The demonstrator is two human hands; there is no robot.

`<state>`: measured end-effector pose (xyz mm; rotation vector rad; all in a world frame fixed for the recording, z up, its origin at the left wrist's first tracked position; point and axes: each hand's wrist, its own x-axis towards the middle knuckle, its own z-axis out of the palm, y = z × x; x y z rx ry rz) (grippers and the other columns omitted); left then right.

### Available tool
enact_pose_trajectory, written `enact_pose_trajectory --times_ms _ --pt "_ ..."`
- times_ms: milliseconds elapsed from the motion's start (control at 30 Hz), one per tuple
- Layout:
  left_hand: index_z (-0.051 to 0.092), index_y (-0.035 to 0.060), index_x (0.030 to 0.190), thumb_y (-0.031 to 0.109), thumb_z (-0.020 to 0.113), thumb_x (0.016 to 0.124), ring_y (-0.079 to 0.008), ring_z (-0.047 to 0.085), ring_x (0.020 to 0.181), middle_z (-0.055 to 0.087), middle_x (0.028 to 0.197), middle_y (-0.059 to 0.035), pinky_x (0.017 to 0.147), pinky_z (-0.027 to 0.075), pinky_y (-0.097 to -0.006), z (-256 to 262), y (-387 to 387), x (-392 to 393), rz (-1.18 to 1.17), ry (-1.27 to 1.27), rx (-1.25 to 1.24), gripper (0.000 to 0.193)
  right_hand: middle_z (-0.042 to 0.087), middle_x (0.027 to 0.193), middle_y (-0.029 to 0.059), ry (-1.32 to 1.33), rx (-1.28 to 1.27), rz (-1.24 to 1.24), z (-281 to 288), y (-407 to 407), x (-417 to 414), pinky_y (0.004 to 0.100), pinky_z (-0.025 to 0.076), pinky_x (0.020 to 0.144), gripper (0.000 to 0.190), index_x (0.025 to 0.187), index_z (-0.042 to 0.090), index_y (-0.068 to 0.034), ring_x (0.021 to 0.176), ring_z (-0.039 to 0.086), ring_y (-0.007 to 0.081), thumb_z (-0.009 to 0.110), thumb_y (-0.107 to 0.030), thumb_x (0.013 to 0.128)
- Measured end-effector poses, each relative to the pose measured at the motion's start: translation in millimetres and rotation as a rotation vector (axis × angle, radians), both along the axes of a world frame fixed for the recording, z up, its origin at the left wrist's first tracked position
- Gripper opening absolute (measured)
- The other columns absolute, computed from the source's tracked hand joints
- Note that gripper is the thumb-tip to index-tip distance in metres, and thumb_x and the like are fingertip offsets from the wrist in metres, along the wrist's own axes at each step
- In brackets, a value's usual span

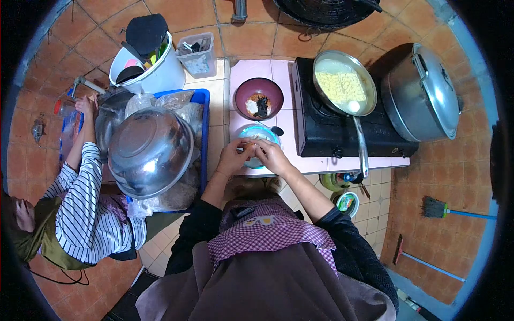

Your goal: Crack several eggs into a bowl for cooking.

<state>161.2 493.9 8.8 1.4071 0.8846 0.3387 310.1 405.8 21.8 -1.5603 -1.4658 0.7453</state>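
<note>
My left hand (233, 157) and my right hand (274, 155) meet at the fingertips over a turquoise-rimmed bowl (257, 130) near the counter's front edge. Between them they pinch a small orange-brown thing (249, 146), mostly covered by my fingers, so its kind is unclear. Pale bits lie in the bowl. Behind it, a dark purple bowl (245, 90) contains orange-brown, white and black seasonings in separate patches. On the stove to the right, a frying pan (373, 96) contains a block of instant noodles (340, 86) in cloudy liquid, beside a white round thing (353, 106).
The pan's handle (361, 148) juts past the black gas stove (313, 136). A large lidded pot (417, 96) stands right. At left, an upturned metal basin (148, 152) rests on bags in a blue crate (205, 132). Beyond it, another person (86, 200) reaches toward a tap (86, 84).
</note>
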Motion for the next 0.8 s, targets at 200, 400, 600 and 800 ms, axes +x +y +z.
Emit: enact_pose_trajectory --times_ms 200,400,600,800 --pt "0.056 -0.005 0.111 0.016 0.062 0.09 -0.0174 0.064 0.077 0.062 0.095 -0.0122 0.066 0.054 -0.027 -18 -3 -1 0.042 -0.064 0.027 0.03 0.063 0.093 0.0208 -0.005 0.054 0.016 -8 1 -3 0.0389 0.049 0.079 0.026 0.115 0.057 -0.002 0.088 0.062 0.0365 0.05 -0.006 0.09" --pt "0.058 -0.0053 0.109 0.017 0.062 0.09 -0.0167 0.064 0.077 0.062 0.095 -0.0124 0.065 0.055 -0.0266 -6 -7 3 0.054 -0.008 0.002 0.03 0.063 0.096 0.0214 0.038 -0.059 0.007 -12 1 1 0.0388 0.049 0.079 0.024 0.113 0.058 -0.002 0.089 0.062 0.0365 0.049 -0.007 0.091" --pt "0.059 -0.0029 0.108 0.02 0.062 0.09 -0.0161 0.064 0.075 0.063 0.093 -0.01 0.065 0.054 -0.0265 -16 -3 2 0.102 -0.051 0.069 0.029 0.063 0.087 0.0153 0.21 -0.137 -0.01 -11 6 4 0.0313 0.048 0.07 0.025 0.113 0.06 -0.001 0.075 0.061 0.0216 0.049 -0.015 0.095" --pt "0.061 0.0001 0.108 0.02 0.062 0.09 -0.0136 0.064 0.074 0.064 0.093 -0.0089 0.065 0.052 -0.0257 -8 -8 4 0.095 -0.089 0.117 0.027 0.064 0.091 0.0183 0.172 -0.103 0.0 -9 4 7 0.0337 0.05 0.072 0.025 0.112 0.059 -0.001 0.081 0.065 0.0241 0.048 -0.014 0.094"
